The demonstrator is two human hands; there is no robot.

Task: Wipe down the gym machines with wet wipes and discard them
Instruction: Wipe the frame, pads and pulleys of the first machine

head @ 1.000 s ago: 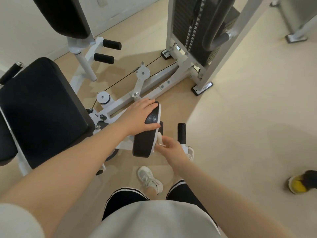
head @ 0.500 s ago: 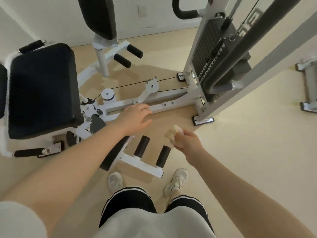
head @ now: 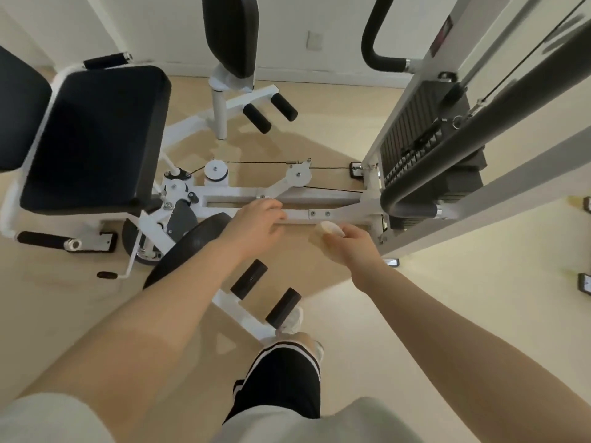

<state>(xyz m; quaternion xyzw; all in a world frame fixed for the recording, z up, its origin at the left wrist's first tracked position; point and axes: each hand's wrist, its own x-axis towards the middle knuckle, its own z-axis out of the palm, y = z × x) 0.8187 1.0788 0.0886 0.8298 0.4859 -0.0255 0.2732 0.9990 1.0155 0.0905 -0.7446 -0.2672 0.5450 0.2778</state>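
Note:
A white gym machine fills the view, with a black seat pad (head: 92, 139) at the left and a white floor rail (head: 319, 212) running right to the weight stack (head: 428, 161). My right hand (head: 348, 247) is shut on a balled white wet wipe (head: 331, 228), held just above the floor rail. My left hand (head: 256, 225) hovers over the rail with fingers loosely spread and holds nothing. A round black leg pad (head: 192, 251) lies below my left forearm, partly hidden by it.
Two black foot rollers (head: 265, 292) on a white bar sit near my feet. A second upright black pad (head: 230, 30) with rollers stands at the back. Grey frame bars (head: 499, 129) slant across the right. Beige floor spreads to the right.
My left hand has let go of the black leg pad and lifted off it. My right hand with the wipe came away from the pad's bracket toward the floor rail. My head rose.

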